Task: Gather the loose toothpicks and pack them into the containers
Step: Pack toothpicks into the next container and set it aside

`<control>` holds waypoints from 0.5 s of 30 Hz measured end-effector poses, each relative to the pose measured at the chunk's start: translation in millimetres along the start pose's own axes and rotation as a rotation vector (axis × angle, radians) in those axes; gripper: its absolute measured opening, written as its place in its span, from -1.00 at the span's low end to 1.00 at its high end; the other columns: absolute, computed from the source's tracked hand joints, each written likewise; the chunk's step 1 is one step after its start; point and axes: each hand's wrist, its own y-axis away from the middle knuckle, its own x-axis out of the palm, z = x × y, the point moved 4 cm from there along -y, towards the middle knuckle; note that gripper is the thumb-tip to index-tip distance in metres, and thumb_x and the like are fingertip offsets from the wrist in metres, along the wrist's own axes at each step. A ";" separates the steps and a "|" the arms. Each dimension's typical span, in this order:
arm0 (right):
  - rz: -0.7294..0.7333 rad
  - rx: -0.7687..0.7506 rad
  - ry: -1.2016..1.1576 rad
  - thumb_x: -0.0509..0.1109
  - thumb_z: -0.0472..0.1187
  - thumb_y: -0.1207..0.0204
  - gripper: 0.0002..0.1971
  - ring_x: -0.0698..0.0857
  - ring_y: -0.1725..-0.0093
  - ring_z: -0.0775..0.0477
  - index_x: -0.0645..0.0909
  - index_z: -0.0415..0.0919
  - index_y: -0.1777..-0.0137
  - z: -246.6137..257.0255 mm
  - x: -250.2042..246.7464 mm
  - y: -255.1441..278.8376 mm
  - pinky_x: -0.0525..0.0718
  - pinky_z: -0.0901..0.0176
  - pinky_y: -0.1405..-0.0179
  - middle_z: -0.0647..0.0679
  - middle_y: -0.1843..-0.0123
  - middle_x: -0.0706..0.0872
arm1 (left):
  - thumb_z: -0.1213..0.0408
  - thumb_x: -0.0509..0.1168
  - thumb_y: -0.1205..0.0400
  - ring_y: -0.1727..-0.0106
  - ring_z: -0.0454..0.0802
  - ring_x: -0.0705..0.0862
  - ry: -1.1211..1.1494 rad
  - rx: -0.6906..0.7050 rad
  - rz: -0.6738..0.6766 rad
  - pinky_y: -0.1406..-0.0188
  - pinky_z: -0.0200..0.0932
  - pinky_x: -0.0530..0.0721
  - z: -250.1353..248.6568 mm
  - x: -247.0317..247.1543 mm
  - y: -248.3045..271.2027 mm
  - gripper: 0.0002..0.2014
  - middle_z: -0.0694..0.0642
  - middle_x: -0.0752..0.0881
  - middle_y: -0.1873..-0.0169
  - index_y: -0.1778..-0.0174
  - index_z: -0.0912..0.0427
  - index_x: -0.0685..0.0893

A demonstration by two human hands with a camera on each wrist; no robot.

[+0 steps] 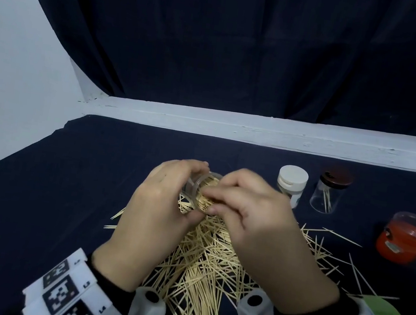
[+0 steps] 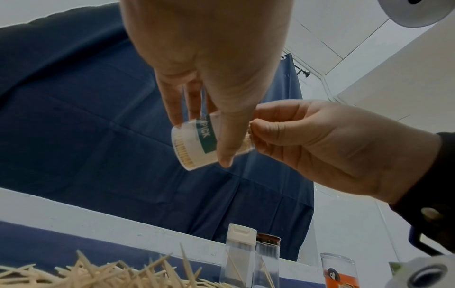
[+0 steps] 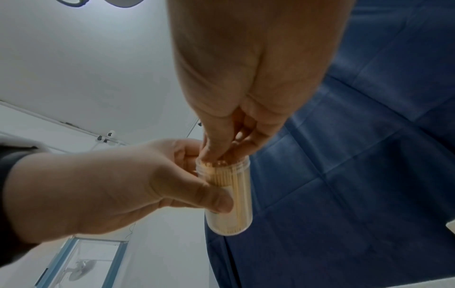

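You are holding a clear jar (image 1: 198,188) in your left hand (image 1: 157,203), thumb and fingers curling round its wall, and it is hanging above the far end of the toothpick pile (image 1: 202,263), not resting on the cloth (image 1: 37,186). The jar is already looking tightly packed: the right wrist view is showing sticks standing side by side along its whole length. Its long axis is tilting, with the open mouth turning toward your right hand (image 1: 254,217) and the closed base pointing away to your left.

Your right hand is sitting at that mouth, its fingertips (image 3: 211,155) bunching together and pressing down on the toothpick ends. Whether they are pinching a few more sticks or only tamping is something the views are not settling. The hands are touching or nearly so across the rim.

The next move is hanging on that mouth-to-right-hand line: anything going in is having to travel along the jar's axis, parallel to the sticks inside, or it is likely jamming crosswise. The loose pile is lying just below and toward you, closer to your right hand than to the gripping left.

Well off to the right, a white-capped jar (image 1: 291,185), a brown-lidded one (image 1: 330,190) holding few sticks and a red tub (image 1: 404,238) are waiting.
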 end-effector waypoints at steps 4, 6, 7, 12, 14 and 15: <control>0.065 -0.013 -0.057 0.37 -0.39 -0.41 -0.71 0.64 0.10 0.23 0.78 -0.15 -0.08 2.0 -0.5 -0.8 0.58 0.50 0.09 0.10 0.04 0.69 | 0.43 0.63 -0.20 -0.17 -0.24 0.58 -0.014 -0.015 -0.003 -0.18 -0.51 0.45 4.6 -0.7 0.5 -0.41 -0.21 0.66 -0.11 -0.15 0.06 0.65; 0.003 0.027 -0.102 0.46 -0.27 -0.38 -0.80 0.66 0.13 0.23 0.80 -0.10 0.02 0.9 -9.7 -2.8 0.60 0.47 0.12 0.14 0.09 0.71 | 0.42 0.62 -0.21 -0.15 -0.27 0.57 -0.019 -0.030 0.000 -0.16 -0.55 0.43 6.5 -1.6 1.2 -0.41 -0.20 0.67 -0.10 -0.15 0.06 0.65; -0.029 0.047 -0.125 0.50 -0.22 -0.35 -0.85 0.67 0.16 0.21 0.80 -0.09 0.09 0.8 -13.8 -3.6 0.62 0.43 0.18 0.15 0.14 0.71 | 0.40 0.63 -0.22 -0.14 -0.28 0.57 -0.025 -0.033 0.001 -0.17 -0.55 0.43 6.9 -1.8 1.8 -0.42 -0.20 0.67 -0.10 -0.15 0.05 0.65; 0.000 0.136 -0.137 0.53 -0.17 -0.38 -0.95 0.68 0.19 0.13 0.80 0.00 0.21 -2.5 -10.2 -1.6 0.63 0.23 0.25 0.15 0.22 0.70 | 0.30 0.61 -0.28 -0.16 -0.28 0.57 -0.019 -0.008 0.003 -0.17 -0.52 0.44 -0.6 1.8 2.1 -0.48 -0.20 0.67 -0.11 -0.15 0.02 0.64; 0.008 0.154 -0.093 0.52 -0.14 -0.39 -0.96 0.67 0.19 0.13 0.78 0.01 0.20 -4.5 -5.9 0.0 0.65 0.15 0.25 0.16 0.23 0.69 | 0.30 0.60 -0.29 -0.17 -0.26 0.57 -0.012 0.004 0.004 -0.19 -0.49 0.45 -3.5 2.8 1.7 -0.49 -0.19 0.68 -0.11 -0.14 0.03 0.64; -0.013 0.150 -0.081 0.52 -0.15 -0.38 -0.97 0.67 0.20 0.15 0.78 0.01 0.21 -4.4 -6.0 0.2 0.66 0.19 0.26 0.16 0.24 0.69 | 0.31 0.61 -0.28 -0.18 -0.26 0.57 -0.011 0.004 0.006 -0.20 -0.46 0.46 -3.9 3.1 1.5 -0.48 -0.19 0.68 -0.11 -0.14 0.03 0.64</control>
